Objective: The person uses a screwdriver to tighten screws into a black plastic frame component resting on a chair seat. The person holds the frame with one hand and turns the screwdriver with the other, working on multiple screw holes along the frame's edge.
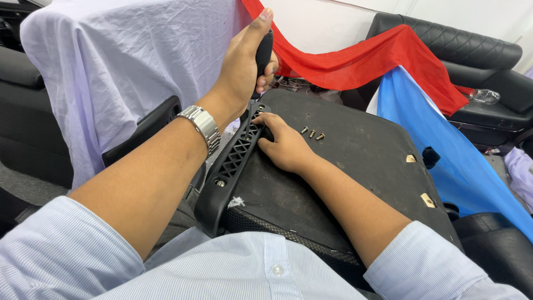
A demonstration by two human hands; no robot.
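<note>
A white wall (pixel 333 22) backs a black quilted sofa (pixel 472 50) draped with red cloth (pixel 388 55) and blue cloth (pixel 444 144).

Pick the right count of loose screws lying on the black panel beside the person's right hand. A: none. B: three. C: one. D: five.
B: three small screws lie in a short row on the black panel, just past the right hand.

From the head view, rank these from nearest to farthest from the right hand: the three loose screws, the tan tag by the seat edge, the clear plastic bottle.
1. Three loose screws: just right of the right hand, on the black seat base.
2. Tan tag: farther right, near the base's edge.
3. Clear plastic bottle: far upper right, on the black sofa.
</note>
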